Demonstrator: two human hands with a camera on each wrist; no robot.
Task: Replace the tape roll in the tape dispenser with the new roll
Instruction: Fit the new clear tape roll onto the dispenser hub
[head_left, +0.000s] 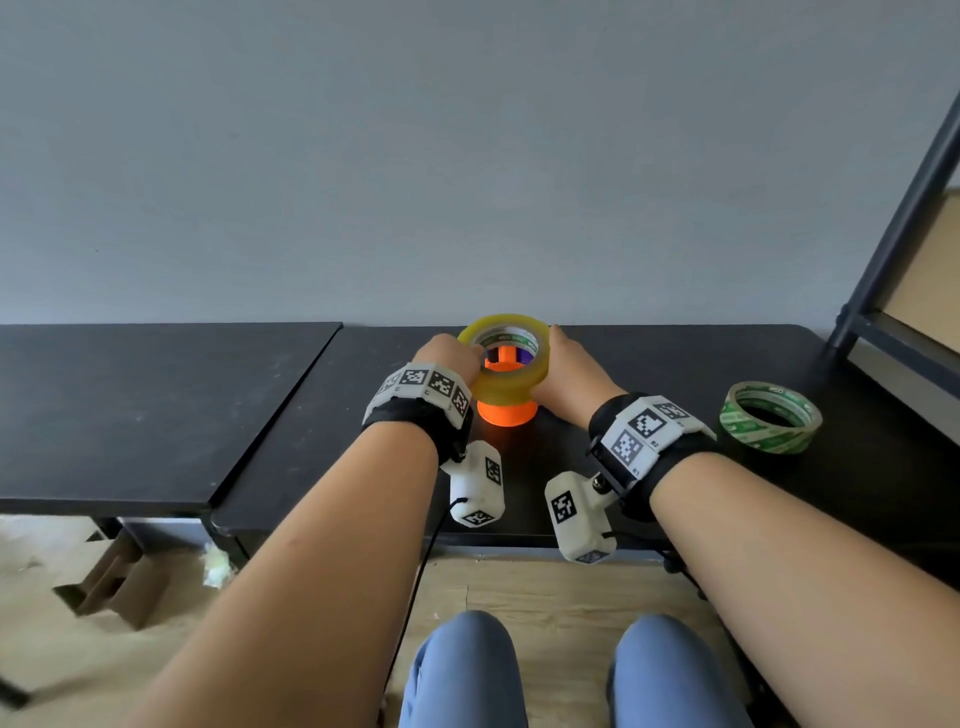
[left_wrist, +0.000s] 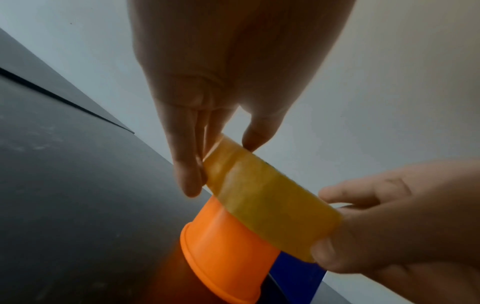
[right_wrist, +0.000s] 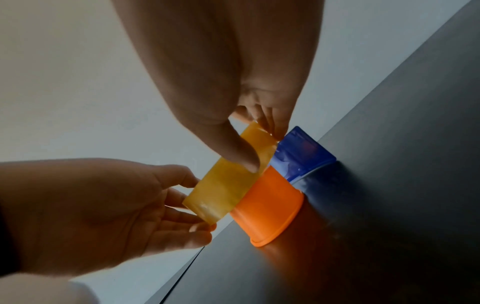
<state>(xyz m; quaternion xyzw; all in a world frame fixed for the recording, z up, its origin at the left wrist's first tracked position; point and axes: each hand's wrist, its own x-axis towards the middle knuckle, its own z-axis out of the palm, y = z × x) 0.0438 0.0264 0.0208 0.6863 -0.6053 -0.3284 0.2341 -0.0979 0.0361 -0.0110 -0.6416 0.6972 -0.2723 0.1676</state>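
I held the yellow tape roll between both hands near the desk's back edge, tilted over the orange spool of the dispenser, whose blue part showed behind it. My left hand pinched its left rim with thumb and fingers; my right hand gripped the right side. A green-printed tape roll lay flat toward the desk's right edge.
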